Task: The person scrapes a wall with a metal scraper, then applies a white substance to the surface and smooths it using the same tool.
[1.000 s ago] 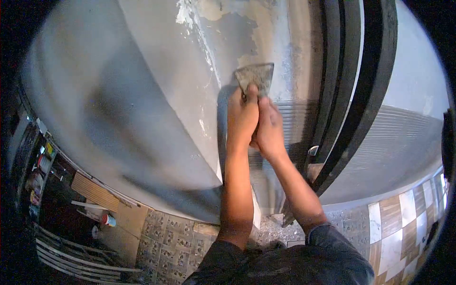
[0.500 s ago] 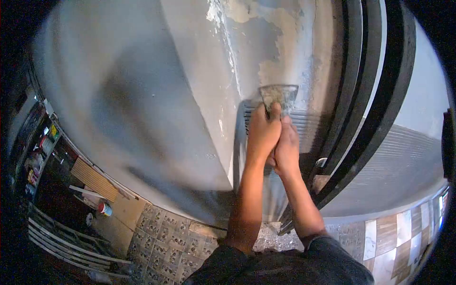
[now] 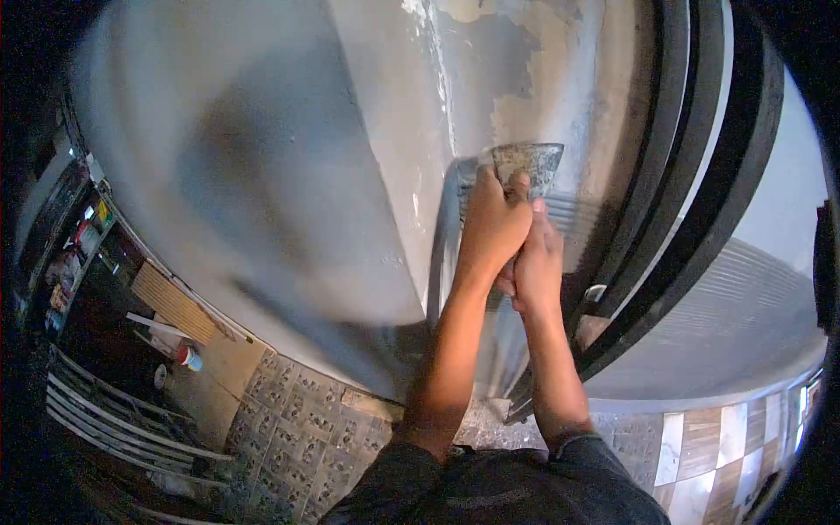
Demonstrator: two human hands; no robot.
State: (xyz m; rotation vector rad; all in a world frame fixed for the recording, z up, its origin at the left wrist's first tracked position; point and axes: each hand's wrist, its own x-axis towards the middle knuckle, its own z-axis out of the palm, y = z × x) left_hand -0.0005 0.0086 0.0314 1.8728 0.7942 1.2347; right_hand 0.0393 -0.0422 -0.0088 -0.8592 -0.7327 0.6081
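Note:
Both my hands grip a wide scraper whose blade lies against the wall, coated with patchy residue. My left hand is wrapped round the handle close to the blade, with fingers on the blade's base. Just to its right and slightly lower, my right hand closes on the handle, which is mostly hidden by the fingers. Around the blade the wall shows peeled beige and grey patches, with a white flaky line running down the corner to the left.
Dark vertical bars curve down close to my right hand. A smooth grey wall fills the left. Below lie patterned floor tiles. At the far left are a small bucket, cluttered shelves and metal rails.
The blade has tilted and moved slightly up relative to the wall's ridged shadow, both hands moving with it. The whole view has shifted a little, with the wall appearing further right.

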